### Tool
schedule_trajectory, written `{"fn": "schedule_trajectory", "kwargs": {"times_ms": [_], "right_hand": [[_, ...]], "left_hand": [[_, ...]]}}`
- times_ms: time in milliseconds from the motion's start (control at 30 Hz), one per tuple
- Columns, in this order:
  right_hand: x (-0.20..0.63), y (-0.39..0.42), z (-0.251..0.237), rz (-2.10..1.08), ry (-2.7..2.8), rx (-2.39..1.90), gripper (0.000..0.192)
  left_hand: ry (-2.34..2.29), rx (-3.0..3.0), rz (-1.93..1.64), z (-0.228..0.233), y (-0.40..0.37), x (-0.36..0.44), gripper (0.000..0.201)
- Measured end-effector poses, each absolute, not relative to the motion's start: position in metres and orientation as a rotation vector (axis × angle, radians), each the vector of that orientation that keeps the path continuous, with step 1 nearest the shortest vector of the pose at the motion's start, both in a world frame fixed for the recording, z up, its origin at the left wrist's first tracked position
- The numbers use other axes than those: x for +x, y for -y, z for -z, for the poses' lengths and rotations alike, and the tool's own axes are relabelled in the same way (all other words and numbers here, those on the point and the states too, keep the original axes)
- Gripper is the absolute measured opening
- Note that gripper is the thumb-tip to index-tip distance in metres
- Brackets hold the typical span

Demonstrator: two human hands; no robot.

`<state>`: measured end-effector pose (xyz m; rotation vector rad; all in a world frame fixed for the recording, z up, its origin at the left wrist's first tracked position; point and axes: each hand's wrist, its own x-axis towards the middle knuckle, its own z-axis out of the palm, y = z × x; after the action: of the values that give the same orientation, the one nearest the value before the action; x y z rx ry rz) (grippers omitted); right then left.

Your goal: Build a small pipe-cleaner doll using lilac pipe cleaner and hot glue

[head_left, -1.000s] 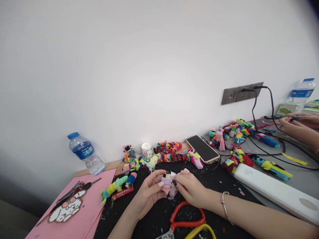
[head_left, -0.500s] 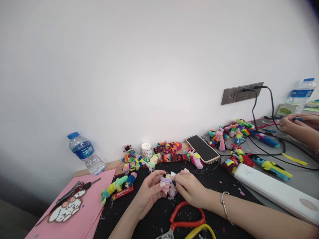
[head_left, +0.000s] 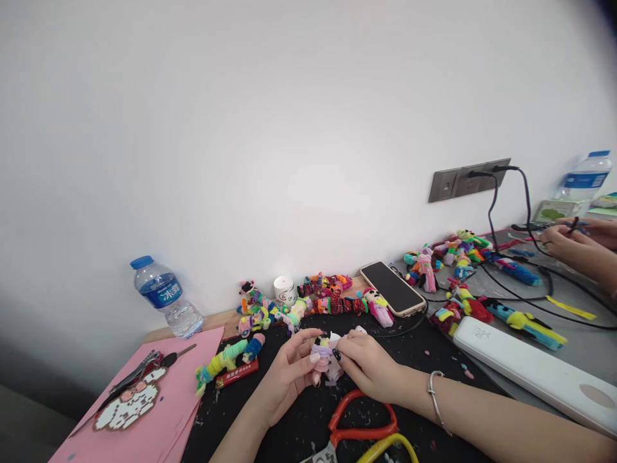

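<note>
Apparently, fine shaping is in hand: the left hand [head_left: 293,376] pinches a lilac-and-pink pipe-cleaner doll [head_left: 321,354] above the black mat [head_left: 409,350], beyond the scissors [head_left: 369,434]; the right hand [head_left: 369,368] curls at its side, grip hidden. The next move likely calls for a steady left pinch.

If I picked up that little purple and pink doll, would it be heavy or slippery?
The doll is probably light, since it looks small beside the left hand holding it. It likely isn't slippery, because its surface looks fuzzy.
</note>
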<state>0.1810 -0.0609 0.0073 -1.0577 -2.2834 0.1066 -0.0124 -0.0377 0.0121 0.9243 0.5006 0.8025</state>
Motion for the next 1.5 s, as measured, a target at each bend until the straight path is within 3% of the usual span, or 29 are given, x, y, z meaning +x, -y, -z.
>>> {"fn": "schedule_trajectory", "kwargs": {"times_ms": [1500], "right_hand": [[0.1813,0.0636,-0.0083,-0.086,2.267,-0.974,0.023]], "left_hand": [[-0.575,0.994,-0.794,-0.0124,0.0397,-0.0090,0.032]]}}
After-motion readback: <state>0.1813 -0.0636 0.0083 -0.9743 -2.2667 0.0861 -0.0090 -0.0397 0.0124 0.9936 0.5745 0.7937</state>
